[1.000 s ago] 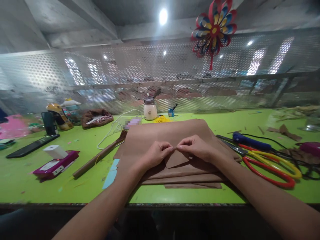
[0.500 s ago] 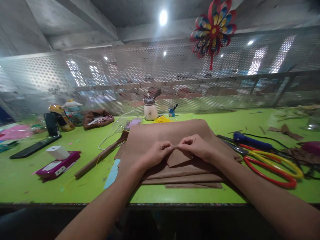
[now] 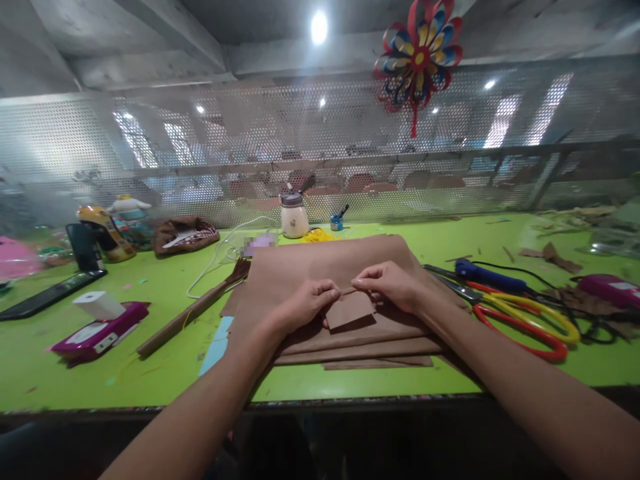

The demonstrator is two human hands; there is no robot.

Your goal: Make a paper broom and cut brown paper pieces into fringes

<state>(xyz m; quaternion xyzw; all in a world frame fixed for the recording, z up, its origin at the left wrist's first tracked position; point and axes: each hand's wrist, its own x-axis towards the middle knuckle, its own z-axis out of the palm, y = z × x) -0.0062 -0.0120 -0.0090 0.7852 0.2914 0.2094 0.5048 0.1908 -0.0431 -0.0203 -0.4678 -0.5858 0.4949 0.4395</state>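
Observation:
A small brown piece of paper (image 3: 352,311) is pinched at its upper edge between both hands. My left hand (image 3: 309,303) is closed on its left corner, thumb on top. With finger and thumb together, my right hand (image 3: 387,283) grips the upper right part of the same piece. Both hands are over a stack of large brown paper sheets (image 3: 320,260), whose folded edges face me. The curled-under fingers of each hand are partly hidden.
On the right lie big scissors (image 3: 530,333) with red and yellow handles and a blue-handled tool (image 3: 490,275) with a black cord. Left are a rolled brown paper stick (image 3: 190,320), a purple power strip (image 3: 100,333) and a phone (image 3: 50,293). A jar (image 3: 294,217) stands behind the stack.
The small paper piece has tilted up and shifted slightly left, showing more of its face. My hands have moved a little apart along its upper edge. The camera view has turned slightly right.

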